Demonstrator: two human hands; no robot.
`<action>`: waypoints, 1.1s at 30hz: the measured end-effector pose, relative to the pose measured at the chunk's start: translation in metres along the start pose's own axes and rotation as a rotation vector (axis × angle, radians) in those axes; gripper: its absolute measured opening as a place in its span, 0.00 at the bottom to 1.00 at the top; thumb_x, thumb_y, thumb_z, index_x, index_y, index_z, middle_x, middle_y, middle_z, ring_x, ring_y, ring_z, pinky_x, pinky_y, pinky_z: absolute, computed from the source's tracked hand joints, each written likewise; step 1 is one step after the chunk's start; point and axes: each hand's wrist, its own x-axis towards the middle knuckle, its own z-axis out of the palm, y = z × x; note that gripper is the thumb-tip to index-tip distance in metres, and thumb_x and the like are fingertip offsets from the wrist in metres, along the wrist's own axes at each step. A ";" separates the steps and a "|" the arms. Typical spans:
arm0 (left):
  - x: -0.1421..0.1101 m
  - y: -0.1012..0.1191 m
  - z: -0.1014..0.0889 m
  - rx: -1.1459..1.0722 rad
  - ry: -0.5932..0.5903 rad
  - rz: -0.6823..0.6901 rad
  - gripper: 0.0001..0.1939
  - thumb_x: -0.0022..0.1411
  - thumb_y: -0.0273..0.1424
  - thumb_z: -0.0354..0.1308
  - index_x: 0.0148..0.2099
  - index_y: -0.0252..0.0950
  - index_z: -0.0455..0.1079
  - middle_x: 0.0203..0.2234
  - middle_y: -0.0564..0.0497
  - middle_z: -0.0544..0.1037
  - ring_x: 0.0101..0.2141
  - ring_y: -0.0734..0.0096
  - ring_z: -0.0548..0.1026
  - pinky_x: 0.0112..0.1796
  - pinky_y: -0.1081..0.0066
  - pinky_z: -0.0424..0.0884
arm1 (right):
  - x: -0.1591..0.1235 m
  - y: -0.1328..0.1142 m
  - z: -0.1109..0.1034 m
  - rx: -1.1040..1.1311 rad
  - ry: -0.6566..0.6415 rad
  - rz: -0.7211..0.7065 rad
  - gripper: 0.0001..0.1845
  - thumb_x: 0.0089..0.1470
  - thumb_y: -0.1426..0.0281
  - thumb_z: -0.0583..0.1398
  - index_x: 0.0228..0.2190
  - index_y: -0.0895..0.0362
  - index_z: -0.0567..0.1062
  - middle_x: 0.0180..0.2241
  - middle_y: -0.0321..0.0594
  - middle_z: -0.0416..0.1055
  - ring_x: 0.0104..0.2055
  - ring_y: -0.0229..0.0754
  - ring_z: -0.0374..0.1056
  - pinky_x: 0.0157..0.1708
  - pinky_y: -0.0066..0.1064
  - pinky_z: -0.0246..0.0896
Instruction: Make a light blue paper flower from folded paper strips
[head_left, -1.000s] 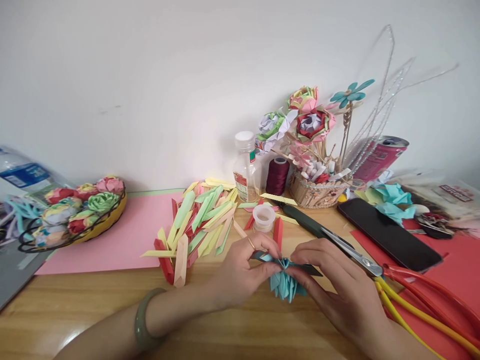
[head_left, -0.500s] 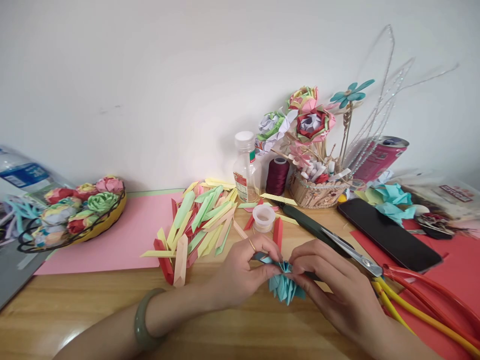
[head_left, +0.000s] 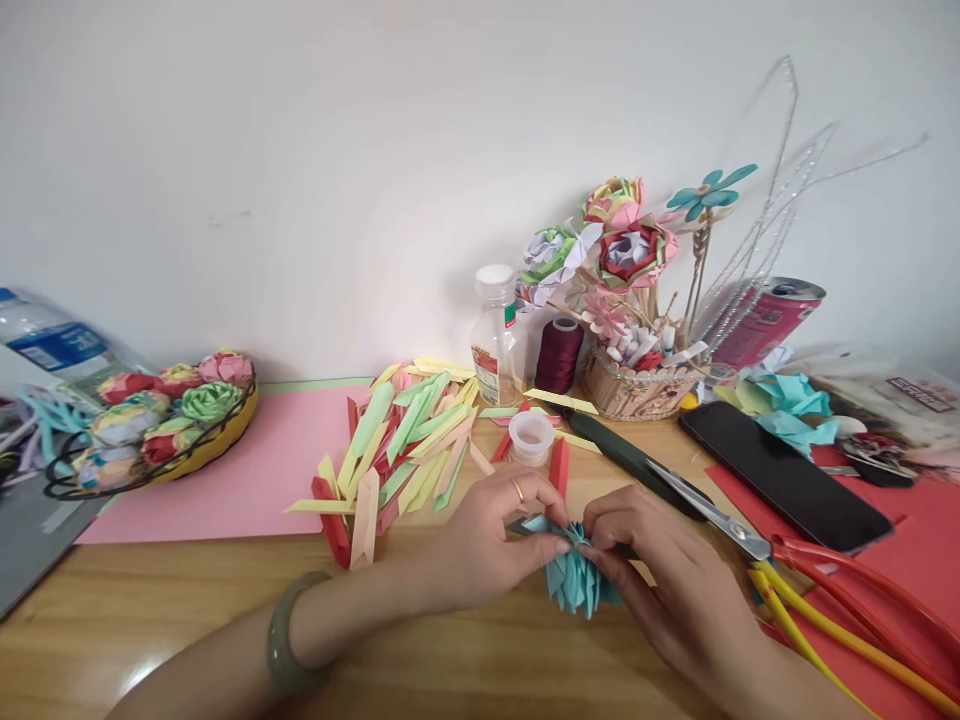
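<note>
Both my hands meet over a small teal folded-paper flower (head_left: 574,578) on the wooden table (head_left: 150,620). My left hand (head_left: 491,540), with a ring and a green bangle on the wrist, pinches the flower's top from the left. From the right, my right hand (head_left: 660,585) pinches the same spot, fingers pressed together on the paper. A dark strip lies under the fingers; I cannot make out what it is. Just behind my left hand lies a pile of folded paper strips (head_left: 401,450) in yellow, green, pink and red.
Scissors (head_left: 675,490) lie behind my right hand, next to a black phone (head_left: 780,475) on red paper (head_left: 922,540). A small clear cap (head_left: 531,438), a bottle (head_left: 495,340), a thread spool (head_left: 559,355) and a basket of paper flowers (head_left: 634,385) stand at the back. A bowl of paper roses (head_left: 157,420) sits left beside pink paper (head_left: 255,470).
The hands have sunk slightly lower and closer together on the teal flower; the fingers have shifted their pinch. The view has moved a little.
</note>
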 end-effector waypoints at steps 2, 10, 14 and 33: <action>0.001 0.005 -0.003 0.049 -0.014 0.021 0.03 0.53 0.27 0.57 0.31 0.34 0.66 0.28 0.50 0.71 0.34 0.70 0.68 0.39 0.69 0.64 | 0.000 -0.001 0.001 0.024 -0.003 0.013 0.09 0.54 0.80 0.51 0.30 0.53 0.60 0.27 0.36 0.65 0.28 0.36 0.63 0.26 0.26 0.61; 0.003 0.005 -0.005 -0.315 -0.118 -0.292 0.08 0.47 0.29 0.62 0.29 0.33 0.65 0.26 0.52 0.69 0.30 0.74 0.67 0.34 0.73 0.64 | 0.000 -0.004 -0.001 0.240 0.006 0.197 0.05 0.54 0.75 0.55 0.30 0.52 0.64 0.27 0.34 0.67 0.28 0.35 0.66 0.26 0.25 0.64; 0.005 0.004 -0.005 -0.398 -0.106 -0.314 0.11 0.46 0.31 0.64 0.27 0.32 0.65 0.25 0.53 0.69 0.27 0.76 0.66 0.31 0.74 0.63 | 0.005 -0.006 -0.004 0.426 -0.039 0.440 0.05 0.52 0.66 0.58 0.28 0.55 0.67 0.25 0.35 0.67 0.28 0.36 0.66 0.26 0.26 0.64; 0.003 0.005 -0.008 -0.588 -0.184 -0.518 0.16 0.40 0.34 0.68 0.30 0.31 0.69 0.24 0.54 0.72 0.23 0.81 0.68 0.26 0.78 0.64 | 0.012 -0.010 -0.010 0.821 -0.262 0.717 0.13 0.47 0.59 0.61 0.26 0.57 0.68 0.23 0.33 0.65 0.25 0.34 0.63 0.25 0.25 0.61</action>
